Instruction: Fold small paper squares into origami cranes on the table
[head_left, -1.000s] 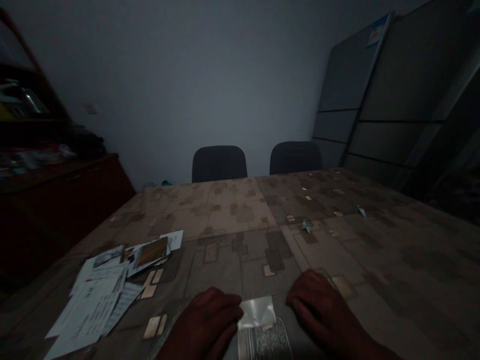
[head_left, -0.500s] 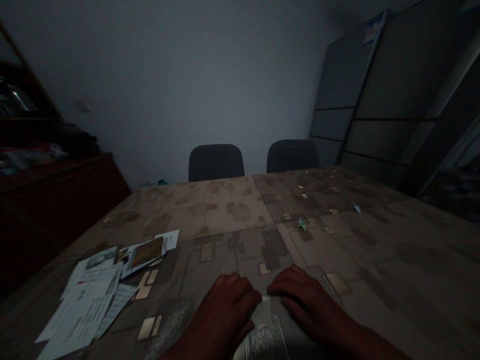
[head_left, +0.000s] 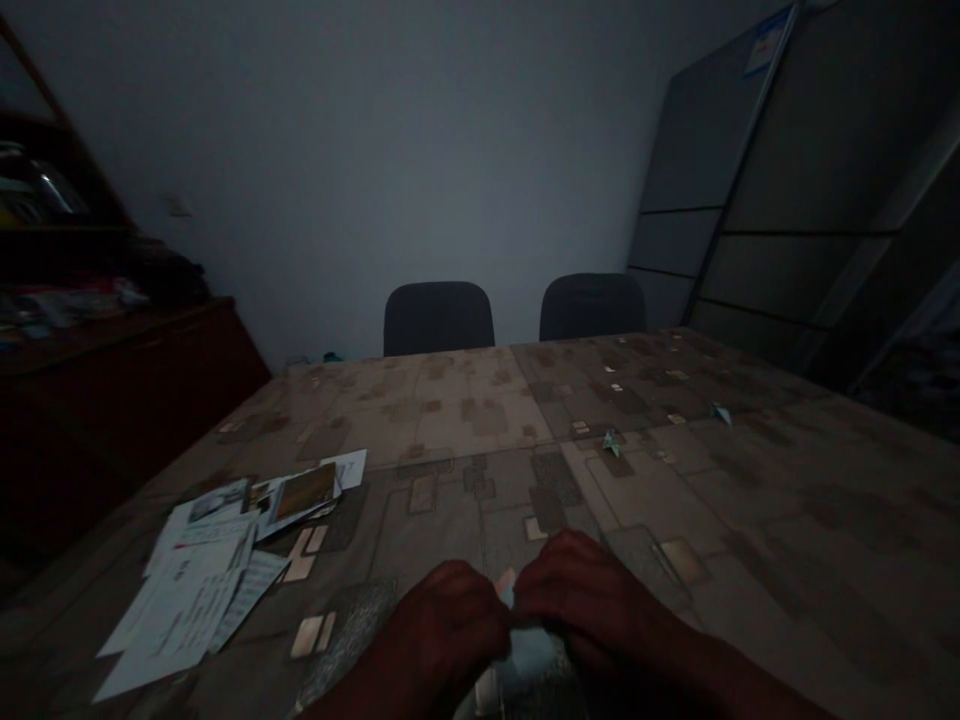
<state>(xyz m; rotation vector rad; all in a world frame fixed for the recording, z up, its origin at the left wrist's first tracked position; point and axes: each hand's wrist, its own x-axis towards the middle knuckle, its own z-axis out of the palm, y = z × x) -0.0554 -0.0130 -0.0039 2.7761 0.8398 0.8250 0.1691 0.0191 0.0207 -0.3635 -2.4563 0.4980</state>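
Right of the loose papers (head_left: 187, 590), a small pale sheet (head_left: 531, 652) sits between left hand (head_left: 450, 620) and right hand (head_left: 589, 595). Fingers (head_left: 487, 622), curled nearly closed, cover its edges; the exact grip cannot be told. Align the edges; press evenly from both sides.

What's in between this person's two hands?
A small pale piece, seemingly paper, shows between the left hand and right hand in the head view.
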